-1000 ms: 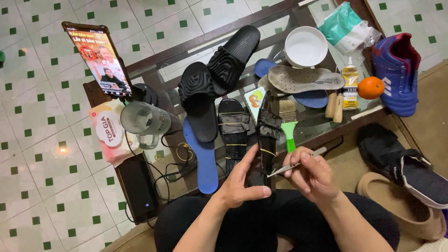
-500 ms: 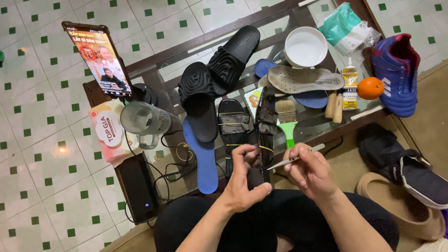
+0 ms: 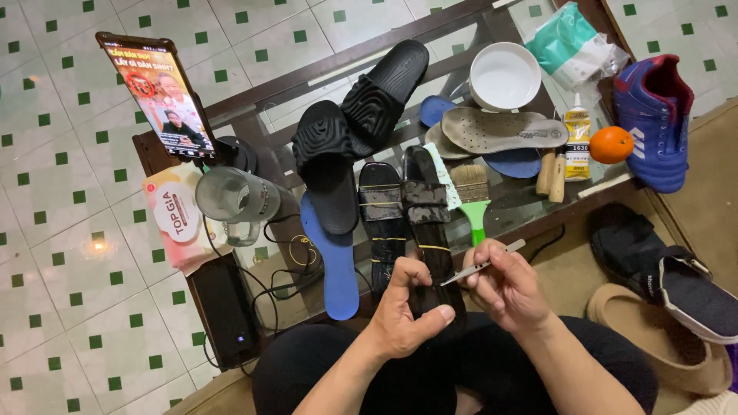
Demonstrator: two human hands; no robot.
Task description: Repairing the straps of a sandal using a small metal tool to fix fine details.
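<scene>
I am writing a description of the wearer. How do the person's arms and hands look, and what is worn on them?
Both forearms are bare, with no sleeves in view. The left hand and right hand wear no gloves, and no rings, watch or bracelet can be seen. The nails are short and plain.

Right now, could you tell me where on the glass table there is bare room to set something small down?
The glass table is crowded. Bare glass shows between the green-handled brush and the wooden handles, and at the far edge between the black slides and the white bowl. The middle is packed with sandals, insoles and slides.
</scene>
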